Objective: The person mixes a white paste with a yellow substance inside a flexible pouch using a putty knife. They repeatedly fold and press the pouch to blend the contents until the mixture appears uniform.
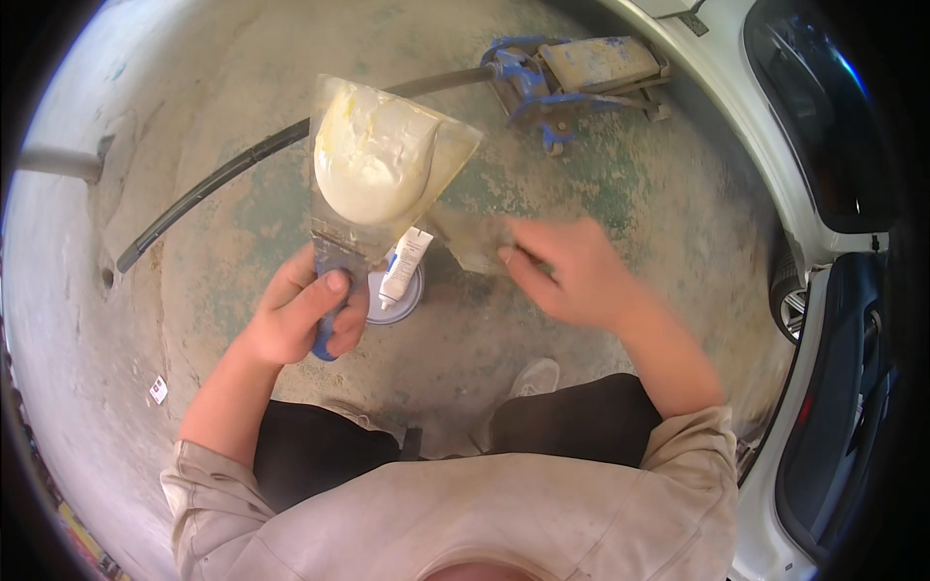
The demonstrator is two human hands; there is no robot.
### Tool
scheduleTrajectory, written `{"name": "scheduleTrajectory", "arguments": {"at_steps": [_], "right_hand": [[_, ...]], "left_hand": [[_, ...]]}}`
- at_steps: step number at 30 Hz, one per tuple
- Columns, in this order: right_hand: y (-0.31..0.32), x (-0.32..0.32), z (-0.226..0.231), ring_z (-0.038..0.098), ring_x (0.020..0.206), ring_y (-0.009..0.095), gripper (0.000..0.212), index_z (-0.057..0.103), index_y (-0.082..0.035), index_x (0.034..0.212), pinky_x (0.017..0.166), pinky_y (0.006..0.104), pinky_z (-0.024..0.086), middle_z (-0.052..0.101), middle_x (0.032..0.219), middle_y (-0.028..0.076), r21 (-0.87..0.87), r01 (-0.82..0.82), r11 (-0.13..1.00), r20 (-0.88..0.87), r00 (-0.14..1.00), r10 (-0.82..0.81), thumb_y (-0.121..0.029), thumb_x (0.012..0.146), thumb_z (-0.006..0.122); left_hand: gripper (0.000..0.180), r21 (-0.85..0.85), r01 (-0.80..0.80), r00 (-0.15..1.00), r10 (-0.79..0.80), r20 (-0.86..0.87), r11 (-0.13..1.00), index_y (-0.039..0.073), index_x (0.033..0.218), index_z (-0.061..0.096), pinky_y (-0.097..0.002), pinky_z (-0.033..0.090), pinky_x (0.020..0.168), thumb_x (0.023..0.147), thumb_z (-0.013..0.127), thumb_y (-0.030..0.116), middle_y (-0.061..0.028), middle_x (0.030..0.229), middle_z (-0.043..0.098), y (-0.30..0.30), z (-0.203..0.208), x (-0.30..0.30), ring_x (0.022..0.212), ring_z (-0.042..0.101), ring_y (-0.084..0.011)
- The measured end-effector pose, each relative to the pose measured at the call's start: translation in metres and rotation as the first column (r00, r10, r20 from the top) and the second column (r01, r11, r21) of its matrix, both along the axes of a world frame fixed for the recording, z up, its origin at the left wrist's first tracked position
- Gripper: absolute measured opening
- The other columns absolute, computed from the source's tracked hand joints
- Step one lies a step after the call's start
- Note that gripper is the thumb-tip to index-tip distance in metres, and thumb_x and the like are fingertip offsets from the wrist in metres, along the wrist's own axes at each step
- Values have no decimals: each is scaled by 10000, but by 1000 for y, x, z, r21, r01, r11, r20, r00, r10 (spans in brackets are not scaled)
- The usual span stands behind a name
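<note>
Far left of the round can [409, 306], a metal post [63, 163] meets the floor [678, 271], with a small white packet [158, 389] lying nearer the person; the jack's long black handle [218, 186] slants across the floor beyond the can, its right part passing behind the spreader; just left of the can, the left hand [305, 308] is raised with its forearm angled up and inward, the fingers wrapped around a blue grip and the thumb laid along it; that grip belongs to the wide spreader [453, 141], held above and beyond the can's left side, its long axis running away from the person with a slight lean to the right, the broad edge farthest off and the grip's end pointing back; a thick cream mound of paste [373, 160] covers much of its blade; a white tube [407, 263] lies across the can, its nozzle toward the person; right of the can, a thin flat scraper [475, 242], blurred, points leftward from the right hand [562, 271], which seems to pinch it between thumb and curled fingers, the forearm slanting inward; farther right and beyond the can stand the blue jack [581, 77] and a white car [775, 126].
</note>
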State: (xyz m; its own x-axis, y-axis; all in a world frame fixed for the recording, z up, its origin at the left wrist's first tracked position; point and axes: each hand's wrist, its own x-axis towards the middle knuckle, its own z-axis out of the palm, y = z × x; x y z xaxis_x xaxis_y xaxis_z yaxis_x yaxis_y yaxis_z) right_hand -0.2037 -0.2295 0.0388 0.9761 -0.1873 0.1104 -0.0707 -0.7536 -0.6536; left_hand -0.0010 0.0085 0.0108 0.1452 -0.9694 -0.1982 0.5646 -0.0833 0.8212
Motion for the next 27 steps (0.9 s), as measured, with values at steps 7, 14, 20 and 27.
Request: {"name": "scheduleTrajectory", "arguments": {"at_steps": [7, 14, 20, 27], "right_hand": [[33, 21, 13, 559, 744, 43, 244, 607, -30, 1183, 602, 227, 433, 656, 927, 5, 902, 373, 215, -285, 892, -351, -115, 972, 517], [53, 29, 24, 608, 888, 92, 232, 616, 4, 1143, 779, 249, 500, 658, 1003, 37, 985, 172, 9, -160, 930, -331, -92, 965, 504], [49, 15, 37, 614, 909, 95, 230, 626, 25, 1109, 801, 258, 506, 663, 1004, 44, 982, 186, 7, -173, 925, -338, -81, 949, 497], [31, 0, 36, 638, 910, 120, 261, 613, 32, 1139, 810, 285, 528, 666, 1050, 77, 987, 122, -104, -152, 916, -372, -92, 930, 521]], "left_hand": [[237, -153, -39, 694, 137, 707, 987, 19, 1202, 444, -334, 449, 679, 970, 486, 48, -81, 890, 520, -11, -8, -28, 744, 525, -186], [922, -371, 77, 236, 345, 909, 925, -6, 1524, 171, -472, 451, 762, 702, 578, -101, -258, 1021, 493, -18, -48, -33, 847, 492, -435], [885, -350, 94, 84, 342, 936, 932, 14, 1498, 267, -461, 476, 714, 700, 644, -57, -230, 1025, 510, -11, -43, -34, 841, 521, -410], [795, -247, 88, 7, 247, 969, 965, 77, 1479, 363, -449, 484, 697, 737, 616, -50, -187, 962, 518, -3, -32, -31, 820, 540, -379]]}}
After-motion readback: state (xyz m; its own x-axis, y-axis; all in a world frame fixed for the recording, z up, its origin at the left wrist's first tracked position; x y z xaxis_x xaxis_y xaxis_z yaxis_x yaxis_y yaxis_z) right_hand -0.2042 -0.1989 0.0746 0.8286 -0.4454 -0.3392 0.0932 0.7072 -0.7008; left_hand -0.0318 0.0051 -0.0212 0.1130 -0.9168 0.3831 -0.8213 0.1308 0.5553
